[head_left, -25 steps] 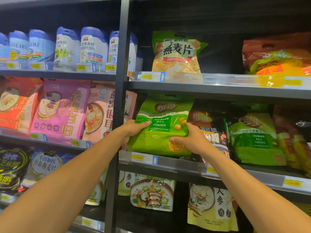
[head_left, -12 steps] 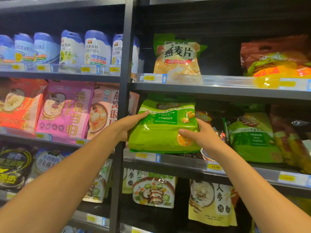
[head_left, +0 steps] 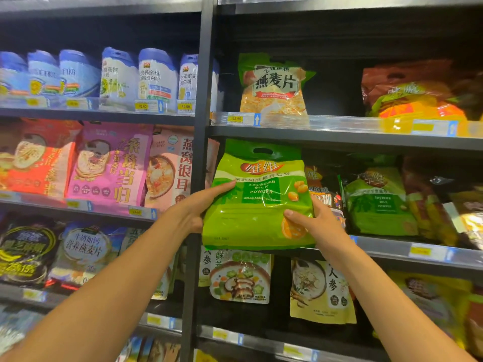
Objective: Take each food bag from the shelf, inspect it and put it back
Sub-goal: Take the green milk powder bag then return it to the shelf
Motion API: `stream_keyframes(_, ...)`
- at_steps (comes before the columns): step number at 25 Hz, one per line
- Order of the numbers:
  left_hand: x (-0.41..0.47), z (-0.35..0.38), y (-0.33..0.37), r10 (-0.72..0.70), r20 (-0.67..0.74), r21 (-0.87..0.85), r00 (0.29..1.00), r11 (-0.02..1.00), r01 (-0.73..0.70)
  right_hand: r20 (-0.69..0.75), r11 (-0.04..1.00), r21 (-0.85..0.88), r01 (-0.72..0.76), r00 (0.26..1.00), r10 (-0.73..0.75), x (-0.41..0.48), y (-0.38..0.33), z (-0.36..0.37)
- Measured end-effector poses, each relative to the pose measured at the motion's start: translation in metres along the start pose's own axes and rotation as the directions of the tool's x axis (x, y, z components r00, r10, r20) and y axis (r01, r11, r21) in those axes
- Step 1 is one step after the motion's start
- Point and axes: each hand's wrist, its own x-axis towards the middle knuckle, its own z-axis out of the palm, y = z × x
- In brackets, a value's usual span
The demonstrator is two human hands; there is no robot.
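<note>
A green soybean milk powder bag (head_left: 257,202) with a cut-out handle is held upright in front of the middle shelf (head_left: 392,250), its bottom edge over the shelf's front rail. My left hand (head_left: 201,207) grips its left side, thumb on the front. My right hand (head_left: 313,220) holds its lower right corner, thumb across the front. The bag's whole front label faces me.
A second green soybean bag (head_left: 376,202) and a dark bag (head_left: 322,189) stand on the same shelf to the right. An oatmeal bag (head_left: 273,90) stands on the shelf above. A black upright post (head_left: 201,126) runs just left of the held bag. Pink and red bags (head_left: 109,165) fill the left bay.
Both hands have drawn the green bag out of the shelf and tilted it upright toward me, so its top and handle hole now show.
</note>
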Motion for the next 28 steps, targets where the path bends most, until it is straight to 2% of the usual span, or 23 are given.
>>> stream_keyframes(4,-0.036,0.001,-0.037,0.079,-0.010,-0.060,0.997,0.995,-0.079,-0.057,1.000,-0.002,-0.008,0.998,0.008,-0.048,0.014,0.018)
stream_keyframes(10,-0.110,0.007,-0.118,0.240,-0.145,-0.090,0.960,0.963,-0.254,-0.157,1.000,0.000,-0.023,0.987,0.023,-0.136,0.060,0.048)
stream_keyframes(15,-0.172,0.011,-0.194,0.180,-0.253,-0.103,0.951,0.972,-0.211,-0.153,0.986,0.085,-0.145,0.976,0.157,-0.216,0.097,0.062)
stream_keyframes(18,-0.199,0.017,-0.232,0.116,-0.296,-0.137,0.948,0.977,-0.162,-0.162,0.977,0.061,-0.206,0.963,0.213,-0.252,0.113,0.070)
stream_keyframes(23,-0.212,0.035,-0.262,0.086,-0.251,-0.110,0.964,0.987,-0.117,-0.224,0.954,0.105,-0.280,0.928,0.297,-0.300,0.124,0.062)
stream_keyframes(28,-0.200,0.061,-0.277,0.093,-0.219,-0.106,0.971,0.987,-0.118,-0.262,0.948,0.126,-0.292,0.912,0.316,-0.316,0.121,0.027)
